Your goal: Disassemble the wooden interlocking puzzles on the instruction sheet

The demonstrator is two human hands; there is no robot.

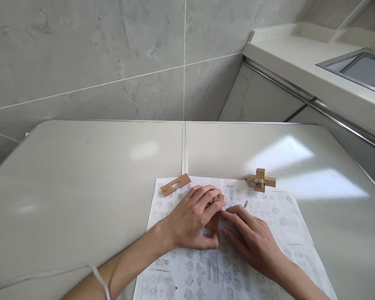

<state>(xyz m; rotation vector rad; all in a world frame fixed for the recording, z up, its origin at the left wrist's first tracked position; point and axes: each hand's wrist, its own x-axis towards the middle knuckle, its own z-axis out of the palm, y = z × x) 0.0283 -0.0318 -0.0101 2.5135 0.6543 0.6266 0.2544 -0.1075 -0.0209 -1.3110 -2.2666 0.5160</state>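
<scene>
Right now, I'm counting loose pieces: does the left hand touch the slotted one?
No, paper shows between the slotted piece and the left hand.

Grey tiled wall [112,50] is seen in bkgd. Upper R, white counter [287,54] w/ metal-framed panel [362,71] is set above grey cabinets [262,93]. Light [284,154] is reflected on pale tabletop [81,179]; white cord [50,273] is draped lower L.

A tiled wall [112,50], cabinet fronts [262,93] and a counter [287,50] with a metal-rimmed inset [364,68] suggest a kitchen.

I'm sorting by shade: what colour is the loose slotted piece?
The slotted piece is reddish brown in the head view.
</scene>
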